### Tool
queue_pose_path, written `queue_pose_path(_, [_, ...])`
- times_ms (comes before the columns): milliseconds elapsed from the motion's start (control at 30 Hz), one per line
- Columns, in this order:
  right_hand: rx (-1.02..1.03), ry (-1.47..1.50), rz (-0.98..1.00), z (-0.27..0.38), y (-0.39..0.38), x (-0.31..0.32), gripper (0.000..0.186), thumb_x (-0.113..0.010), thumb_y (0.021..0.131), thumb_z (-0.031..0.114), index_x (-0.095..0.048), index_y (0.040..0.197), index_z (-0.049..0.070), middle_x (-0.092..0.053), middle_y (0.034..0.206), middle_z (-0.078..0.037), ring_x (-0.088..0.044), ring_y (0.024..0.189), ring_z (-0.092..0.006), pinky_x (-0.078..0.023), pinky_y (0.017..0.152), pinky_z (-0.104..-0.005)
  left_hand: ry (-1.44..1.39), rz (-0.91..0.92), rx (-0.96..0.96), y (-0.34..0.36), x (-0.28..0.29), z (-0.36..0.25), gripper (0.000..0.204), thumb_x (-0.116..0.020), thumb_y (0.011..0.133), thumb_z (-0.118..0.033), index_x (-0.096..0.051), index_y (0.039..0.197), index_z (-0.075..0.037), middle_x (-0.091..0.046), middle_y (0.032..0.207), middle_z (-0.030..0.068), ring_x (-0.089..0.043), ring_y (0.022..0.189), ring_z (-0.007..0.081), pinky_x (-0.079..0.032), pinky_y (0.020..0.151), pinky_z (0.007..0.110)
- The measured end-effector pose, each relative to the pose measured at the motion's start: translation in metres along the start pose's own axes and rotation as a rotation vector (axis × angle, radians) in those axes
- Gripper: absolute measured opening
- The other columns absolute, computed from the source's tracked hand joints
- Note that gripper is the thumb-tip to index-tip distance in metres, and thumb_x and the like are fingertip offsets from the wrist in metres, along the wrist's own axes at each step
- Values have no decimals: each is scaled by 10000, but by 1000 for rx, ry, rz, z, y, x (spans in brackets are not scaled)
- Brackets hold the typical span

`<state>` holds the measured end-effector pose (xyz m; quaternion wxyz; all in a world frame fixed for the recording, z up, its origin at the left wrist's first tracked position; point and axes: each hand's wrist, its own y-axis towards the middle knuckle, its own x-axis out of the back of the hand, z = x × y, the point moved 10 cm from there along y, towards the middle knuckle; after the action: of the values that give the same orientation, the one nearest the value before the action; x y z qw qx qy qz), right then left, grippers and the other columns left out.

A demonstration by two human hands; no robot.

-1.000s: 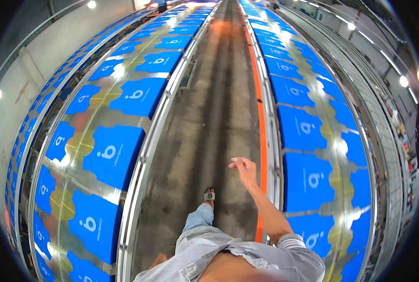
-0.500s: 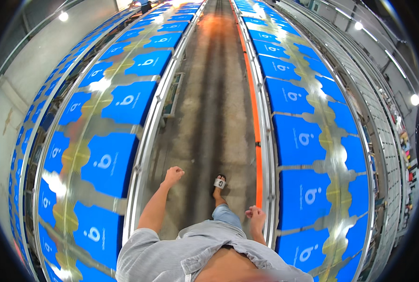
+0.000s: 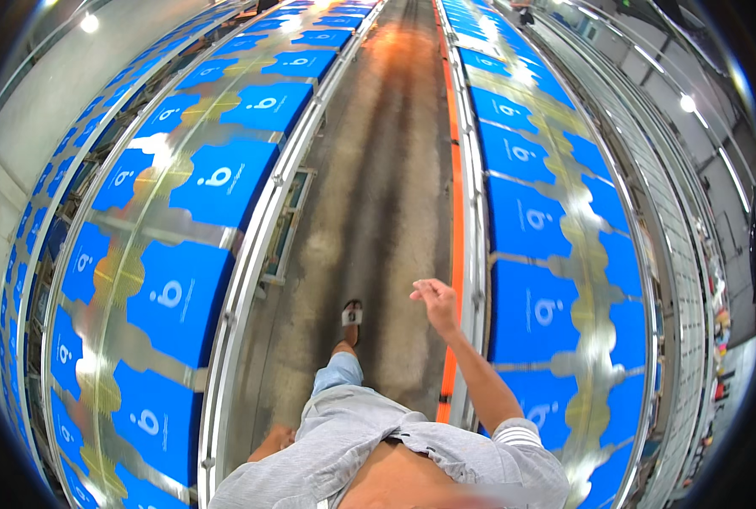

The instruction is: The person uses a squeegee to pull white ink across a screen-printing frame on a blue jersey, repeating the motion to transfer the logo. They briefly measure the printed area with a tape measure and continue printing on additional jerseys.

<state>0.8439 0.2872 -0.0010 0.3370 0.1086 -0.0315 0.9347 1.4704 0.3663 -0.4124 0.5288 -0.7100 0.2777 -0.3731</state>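
Right hand (image 3: 436,304) now swung out over the aisle, left hand (image 3: 282,436) drawn back toward the waist, against the half-second-earlier view where the left led. Leading foot (image 3: 352,314) has changed too: mid-stride.

Right grip: loosely part-curled, nothing seen in it, nearest the orange strip (image 3: 458,212) along the right desk (image 3: 474,280), apparently not touching. Left grip: mostly hidden by the grey shirt (image 3: 352,433), cannot tell how it stands.

Blue pieces lie flat in rows on both desks; nearest on the right, a blue piece (image 3: 514,310) beyond the metal edge; on the left, another blue piece (image 3: 196,276) on the left desk (image 3: 244,288). Neither is touched by a visible hand.

Risks, as judged: a wide swing of the right arm could knock knuckles on the metal edge, or drag the striped sleeve (image 3: 518,434) across a piece and crease or shift it. Loose shirt hem could snag on either edge. Low frame (image 3: 289,227) beside the left desk could catch a foot drifting left; the open-toed sandal gives toes little cover.
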Motion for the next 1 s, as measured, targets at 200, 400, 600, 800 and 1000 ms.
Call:
queue_pose_path(200, [-126,178,-177,-52,216,13,272,-612,999,219,-718,965,-29,-718,782,-70,-643,724,-109,-526,729,-259,101,-1,41,61,64,-247,208,-669,868,-189,-655,704,-61,-632,640,79,-574,508,228,-431,448,430])
queue_pose_path(400, [-258,-64,-109,-105,308,1,283,-596,994,222,-707,913,-26,-700,757,-93,-666,699,-143,-549,675,-293,98,-193,-533,102,197,-704,354,-740,790,-339,-711,812,13,-697,707,151,-671,629,275,-515,584,393])
queue_pose_path(600, [-527,239,-468,-212,438,55,307,-592,985,223,-692,893,-52,-695,714,-106,-654,636,-156,-531,614,-294,87,-319,-1004,32,231,-1136,227,-699,871,-238,-734,892,-15,-717,756,78,-652,638,159,-522,626,338])
queue_pose_path(800, [-371,252,-448,-179,740,104,301,-574,1007,224,-670,888,-36,-660,708,-73,-628,651,-127,-529,596,-262,95,-161,-754,126,232,-1240,242,-661,896,-264,-738,822,-47,-731,767,83,-708,729,188,-545,670,356])
queue_pose_path(1000, [-149,118,-322,-101,1052,151,296,-580,1019,243,-687,956,-26,-652,744,-51,-633,664,-129,-543,652,-277,32,-91,-288,224,230,-1181,211,-634,894,-276,-730,837,-97,-672,664,69,-619,530,220,-491,478,367])
